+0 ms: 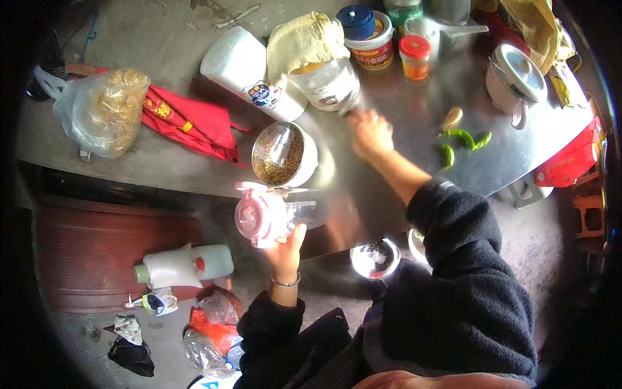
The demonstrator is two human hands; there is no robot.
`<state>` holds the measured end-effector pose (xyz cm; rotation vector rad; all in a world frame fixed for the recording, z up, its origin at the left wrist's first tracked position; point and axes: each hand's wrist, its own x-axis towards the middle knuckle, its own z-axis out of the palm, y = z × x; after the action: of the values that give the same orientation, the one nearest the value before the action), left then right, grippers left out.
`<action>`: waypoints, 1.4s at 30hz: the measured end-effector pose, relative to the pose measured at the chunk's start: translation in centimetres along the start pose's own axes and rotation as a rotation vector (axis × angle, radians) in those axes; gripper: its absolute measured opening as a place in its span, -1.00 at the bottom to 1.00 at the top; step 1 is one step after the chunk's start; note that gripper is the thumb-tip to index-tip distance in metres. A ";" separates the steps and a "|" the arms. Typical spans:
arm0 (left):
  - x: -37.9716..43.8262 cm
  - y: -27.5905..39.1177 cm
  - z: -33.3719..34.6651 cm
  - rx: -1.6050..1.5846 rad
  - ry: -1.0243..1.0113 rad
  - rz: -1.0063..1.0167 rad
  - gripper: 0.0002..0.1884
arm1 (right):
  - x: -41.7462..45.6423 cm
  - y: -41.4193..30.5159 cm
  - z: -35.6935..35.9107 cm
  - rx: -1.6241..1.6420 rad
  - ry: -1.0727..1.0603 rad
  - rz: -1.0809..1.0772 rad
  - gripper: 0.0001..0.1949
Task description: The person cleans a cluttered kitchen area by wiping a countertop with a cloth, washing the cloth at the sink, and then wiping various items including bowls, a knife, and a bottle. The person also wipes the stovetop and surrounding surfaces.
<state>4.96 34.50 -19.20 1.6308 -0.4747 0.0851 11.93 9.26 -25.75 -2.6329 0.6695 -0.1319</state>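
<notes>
My left hand (284, 255) grips a clear bottle with a pink flip lid (260, 216), tilted over the table's front edge. Just beyond it stands a white tub (311, 158) of small brown grains or beans, with a clear piece lying on top. Reaching forward over the metal tabletop (374, 194), my right hand (371, 133) is close to the base of a clear jar (330, 87). A pale yellow cloth (306, 41) drapes over that jar's top. Blur hides whether the right fingers hold something there.
Behind stand a paper roll (248, 73), a red-labelled bucket (371, 48) and a small red-lidded jar (414, 56). Green pepper pieces (459, 138) and a lidded mug (517, 80) sit at right. A filled plastic bag (107, 112) and red fabric (194, 124) lie left.
</notes>
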 end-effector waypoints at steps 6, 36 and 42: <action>2.5 0.3 3.5 -0.066 0.034 -0.009 -0.32 | 1.8 -0.4 1.1 0.155 0.024 -0.320 -0.66; 11.0 -7.1 13.3 -0.280 0.010 -0.212 -0.26 | -1.8 5.2 3.8 -0.023 0.311 -0.373 -0.61; 3.9 -2.3 18.0 -0.021 -0.277 0.018 -0.16 | -17.6 7.0 -0.4 0.373 -0.073 -0.611 -0.68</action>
<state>5.30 16.16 -22.30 1.6253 -0.6997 -0.1332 -6.68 11.90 -28.15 -2.3720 -0.1897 -0.3014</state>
